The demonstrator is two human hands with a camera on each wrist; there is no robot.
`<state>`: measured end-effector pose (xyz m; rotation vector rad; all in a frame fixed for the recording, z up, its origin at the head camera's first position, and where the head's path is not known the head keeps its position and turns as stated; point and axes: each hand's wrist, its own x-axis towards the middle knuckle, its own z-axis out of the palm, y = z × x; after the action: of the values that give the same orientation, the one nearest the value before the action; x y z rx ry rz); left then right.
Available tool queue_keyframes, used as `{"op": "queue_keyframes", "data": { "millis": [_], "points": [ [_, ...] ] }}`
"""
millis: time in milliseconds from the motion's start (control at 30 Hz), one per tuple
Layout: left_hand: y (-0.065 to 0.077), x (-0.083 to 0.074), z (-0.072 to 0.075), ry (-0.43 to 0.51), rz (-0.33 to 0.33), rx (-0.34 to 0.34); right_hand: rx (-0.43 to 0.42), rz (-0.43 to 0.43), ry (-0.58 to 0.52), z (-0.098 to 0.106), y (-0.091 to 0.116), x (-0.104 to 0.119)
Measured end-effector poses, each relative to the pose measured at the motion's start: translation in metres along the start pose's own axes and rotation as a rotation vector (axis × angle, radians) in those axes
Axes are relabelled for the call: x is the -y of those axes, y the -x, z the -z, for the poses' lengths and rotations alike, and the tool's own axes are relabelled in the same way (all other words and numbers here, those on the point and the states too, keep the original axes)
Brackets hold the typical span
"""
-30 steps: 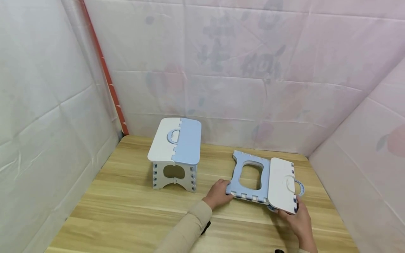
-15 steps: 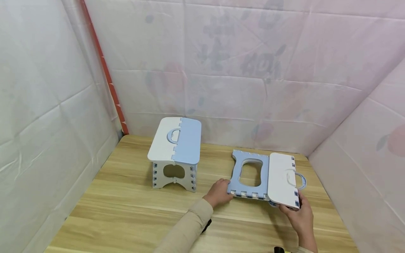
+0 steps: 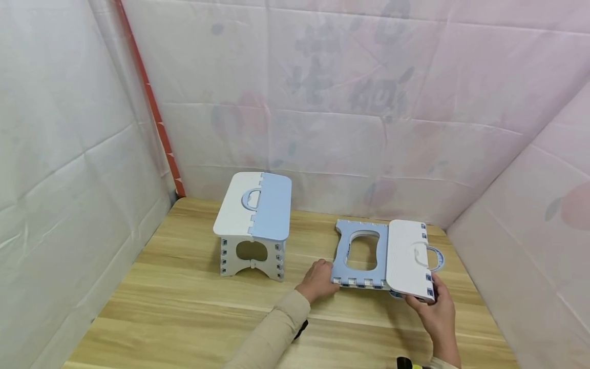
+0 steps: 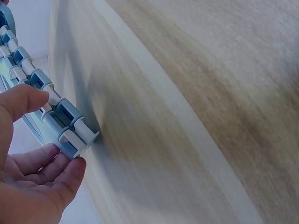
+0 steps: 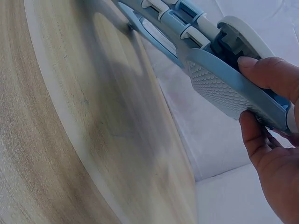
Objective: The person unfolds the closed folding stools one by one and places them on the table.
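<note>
A folded blue-and-white folding stool (image 3: 407, 256) lies flat at the right of the table, its white seat half on top and its blue leg panel to the left. My left hand (image 3: 319, 281) grips the near left corner of the leg panel; in the left wrist view thumb and fingers (image 4: 70, 175) close round its hinged edge. My right hand (image 3: 437, 310) holds the near right corner of the seat end. In the right wrist view the thumb (image 5: 266, 72) lies on the rim and the fingers are against the textured blue half. A blue carrying handle (image 3: 435, 259) sticks out at the right.
A second folding stool (image 3: 253, 205) stands unfolded and upright at the left of the wooden table (image 3: 184, 307). Printed white sheeting (image 3: 322, 128) closes off the back and both sides. A small black object (image 3: 404, 363) shows at the bottom edge near the right wrist.
The near edge of the folded stool's seat end has shifted slightly away from me, with the right hand following. The left hand keeps its grip at the corner.
</note>
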<state>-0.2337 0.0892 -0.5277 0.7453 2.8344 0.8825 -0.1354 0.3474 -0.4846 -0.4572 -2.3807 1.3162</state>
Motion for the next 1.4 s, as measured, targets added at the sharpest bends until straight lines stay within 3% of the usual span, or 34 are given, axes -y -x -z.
{"op": "queue_keyframes", "data": {
  "millis": [300,767,1033,1400],
  "points": [
    [0.000,0.000,-0.002,0.101,0.031,-0.001,0.026,0.099,-0.022,0.001,-0.001,0.007],
    [-0.002,0.002,-0.004,0.204,0.047,-0.011,0.046,0.163,-0.061,0.000,-0.003,0.023],
    [-0.004,0.003,-0.002,0.169,0.009,0.008,0.008,0.163,-0.130,-0.004,-0.003,0.032],
    [-0.005,-0.001,-0.002,0.176,0.081,0.031,-0.048,0.157,-0.298,-0.010,-0.005,0.041]
  ]
}}
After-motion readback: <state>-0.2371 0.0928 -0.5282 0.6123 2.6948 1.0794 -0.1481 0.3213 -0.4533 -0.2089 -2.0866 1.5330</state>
